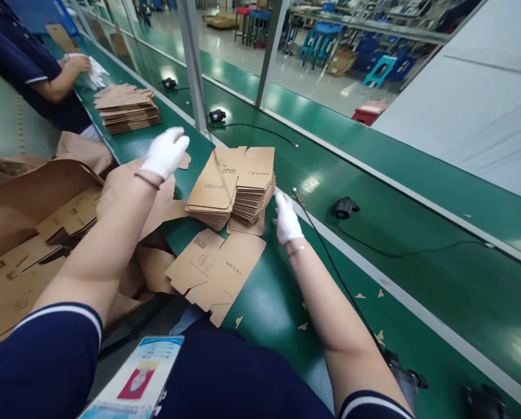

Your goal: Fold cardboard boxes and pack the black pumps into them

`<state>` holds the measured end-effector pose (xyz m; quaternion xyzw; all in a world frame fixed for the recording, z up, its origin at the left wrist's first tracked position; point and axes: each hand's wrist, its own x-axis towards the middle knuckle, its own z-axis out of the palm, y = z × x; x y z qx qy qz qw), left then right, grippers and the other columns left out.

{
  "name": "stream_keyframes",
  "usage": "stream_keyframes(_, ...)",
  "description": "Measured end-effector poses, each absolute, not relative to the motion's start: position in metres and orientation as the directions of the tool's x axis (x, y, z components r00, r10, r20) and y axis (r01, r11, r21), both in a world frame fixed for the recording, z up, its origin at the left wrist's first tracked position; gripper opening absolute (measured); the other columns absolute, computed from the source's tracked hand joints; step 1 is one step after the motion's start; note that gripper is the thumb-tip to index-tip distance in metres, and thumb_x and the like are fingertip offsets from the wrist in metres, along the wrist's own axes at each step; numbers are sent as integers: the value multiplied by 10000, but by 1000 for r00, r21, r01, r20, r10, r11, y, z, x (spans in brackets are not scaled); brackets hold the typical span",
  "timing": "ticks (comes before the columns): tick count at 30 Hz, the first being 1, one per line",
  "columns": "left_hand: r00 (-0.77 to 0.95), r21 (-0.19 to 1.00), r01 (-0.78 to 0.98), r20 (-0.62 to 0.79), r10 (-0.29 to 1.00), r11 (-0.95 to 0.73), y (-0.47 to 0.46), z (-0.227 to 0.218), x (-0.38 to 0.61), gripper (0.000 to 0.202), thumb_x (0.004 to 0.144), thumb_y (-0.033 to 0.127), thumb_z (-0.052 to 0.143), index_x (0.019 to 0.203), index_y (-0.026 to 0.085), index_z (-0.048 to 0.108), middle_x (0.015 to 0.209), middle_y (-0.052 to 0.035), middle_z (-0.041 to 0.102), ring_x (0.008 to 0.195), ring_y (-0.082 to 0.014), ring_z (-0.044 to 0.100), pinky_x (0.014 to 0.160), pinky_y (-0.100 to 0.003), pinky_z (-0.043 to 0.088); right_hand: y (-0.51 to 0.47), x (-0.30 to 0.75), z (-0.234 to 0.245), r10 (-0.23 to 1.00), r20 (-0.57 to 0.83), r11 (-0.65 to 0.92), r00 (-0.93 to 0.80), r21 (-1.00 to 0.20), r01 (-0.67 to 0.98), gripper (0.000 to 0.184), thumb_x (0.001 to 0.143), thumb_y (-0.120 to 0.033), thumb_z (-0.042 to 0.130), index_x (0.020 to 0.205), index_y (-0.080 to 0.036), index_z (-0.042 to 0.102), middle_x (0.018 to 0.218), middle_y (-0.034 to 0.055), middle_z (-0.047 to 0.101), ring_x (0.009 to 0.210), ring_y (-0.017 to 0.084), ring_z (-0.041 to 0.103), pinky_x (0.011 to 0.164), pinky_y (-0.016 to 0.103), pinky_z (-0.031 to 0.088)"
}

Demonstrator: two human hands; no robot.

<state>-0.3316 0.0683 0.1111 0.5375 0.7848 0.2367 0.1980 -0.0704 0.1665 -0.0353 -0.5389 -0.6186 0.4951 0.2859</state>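
Observation:
My left hand (164, 152), in a white glove, is raised to the left of a stack of flat brown cardboard box blanks (225, 177). Its fingers are curled closed; whatever may be in them is hidden. My right hand (288, 218), also gloved, is by the right side of the stack with its fingers extended. Whether it touches the cardboard is unclear. Printing marks the top blank, and a thin dark line crosses it. One loose printed box blank (219, 267) lies flat in front of the stack, nearer my body.
An open carton (42, 180) of flat cardboard stands at left. Farther along the green table (260, 302) sits another cardboard stack (127, 107), near a co-worker (46, 75) holding white gloves or cloth. Black cabled devices (345, 208) and cardboard scraps (303, 326) lie rightward. Metal posts (193, 64) rise behind.

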Motion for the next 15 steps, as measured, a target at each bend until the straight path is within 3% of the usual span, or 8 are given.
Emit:
stream_keyframes(2, -400, 621, 727, 37, 916, 293, 12, 114, -321, 499, 981, 330, 234, 1021, 31, 633, 1064, -20, 693, 1041, -63, 598, 936, -174, 462, 130, -51, -43, 958, -64, 95, -280, -851, 517, 852, 844, -689, 390, 1506, -179, 225, 1546, 164, 279, 1414, 307, 298, 1137, 515, 281)
stream_keyframes(4, -375, 603, 755, 74, 924, 258, -45, 98, -301, 374, 963, 364, 373, 1094, 158, 656, 1156, -17, 697, 1124, -164, 610, 1035, -329, 450, 91, -35, -47, 849, 74, 408, -522, -719, 563, 828, 817, -628, 505, 1484, -184, 301, 1537, 170, 295, 1423, 337, 260, 1150, 548, 224)
stream_keyframes(6, -341, 534, 778, -83, 936, 331, -89, 63, -281, 452, 890, 491, 465, 1206, 203, 611, 1295, -55, 629, 1218, -252, 567, 1096, -407, 405, 56, -27, -47, 544, 59, 722, -837, -541, 431, 847, 725, -608, 644, 1442, -224, 404, 1521, 166, 334, 1419, 395, 228, 1133, 608, 182)
stream_keyframes(7, -368, 500, 769, -161, 916, 398, -103, 41, -273, 537, 874, 521, 454, 1271, 176, 563, 1370, -103, 568, 1289, -288, 506, 1117, -437, 374, 42, -27, -46, 371, 3, 821, -928, -469, 327, 875, 675, -606, 696, 1425, -239, 435, 1514, 171, 348, 1414, 422, 218, 1117, 636, 166)
stream_keyframes(9, -436, 536, 652, -315, 843, 537, -118, -2, -265, 653, 838, 572, 458, 1310, 124, 511, 1373, -169, 550, 1285, -340, 502, 1068, -469, 419, 20, -34, -45, 145, -94, 910, -985, -377, 170, 923, 631, -627, 726, 1421, -239, 447, 1508, 193, 353, 1401, 453, 214, 1083, 677, 153)
stream_keyframes(12, -441, 712, 356, -443, 781, 605, -128, -38, -267, 668, 797, 632, 470, 1223, 124, 547, 1198, -148, 668, 1126, -341, 618, 906, -430, 539, 1, -49, -46, 37, -92, 952, -995, -299, 63, 910, 685, -671, 661, 1428, -199, 433, 1496, 224, 358, 1376, 455, 255, 1054, 680, 191)
stream_keyframes(15, -456, 780, 235, -439, 774, 580, -147, -21, -280, 666, 759, 649, 521, 1203, 155, 565, 1109, -110, 708, 1039, -335, 657, 842, -432, 568, -11, -58, -41, -62, 1, 966, -998, -252, -60, 820, 758, -666, 595, 1418, -205, 436, 1492, 208, 374, 1349, 427, 317, 1044, 654, 252)
